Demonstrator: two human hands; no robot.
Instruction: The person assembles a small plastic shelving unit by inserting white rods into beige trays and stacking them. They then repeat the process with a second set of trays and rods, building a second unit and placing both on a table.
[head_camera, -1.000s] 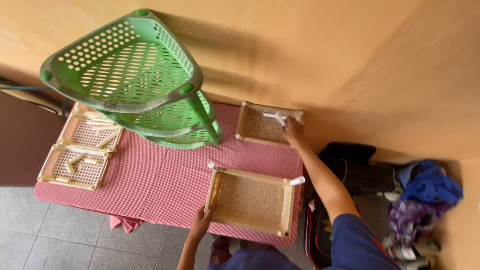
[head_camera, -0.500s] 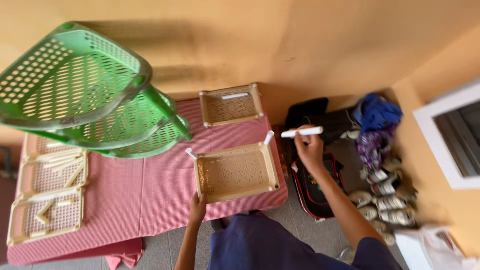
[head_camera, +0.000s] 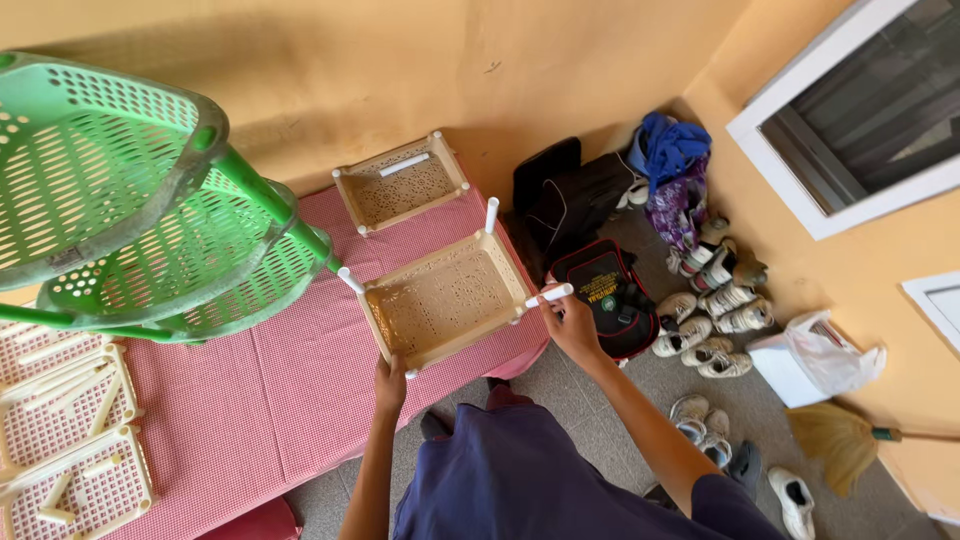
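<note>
A beige perforated tray (head_camera: 445, 300) lies on the red checked tablecloth (head_camera: 290, 400), with white posts standing at two of its corners. My left hand (head_camera: 390, 385) grips its near left corner. My right hand (head_camera: 572, 322) holds a short white post (head_camera: 549, 294) against the tray's near right corner. A second beige tray (head_camera: 400, 185) with a loose white post inside lies further back by the wall.
A green tiered plastic rack (head_camera: 150, 210) stands on the table's left. Two more beige trays (head_camera: 65, 440) with loose posts lie at the left edge. On the floor to the right are bags (head_camera: 600, 280), several shoes (head_camera: 720, 310), a broom (head_camera: 845, 440) and a white bag.
My right hand has carried the white post from the far tray, out over the floor, to the near tray's right corner. My left hand has kept its hold on the tray.
</note>
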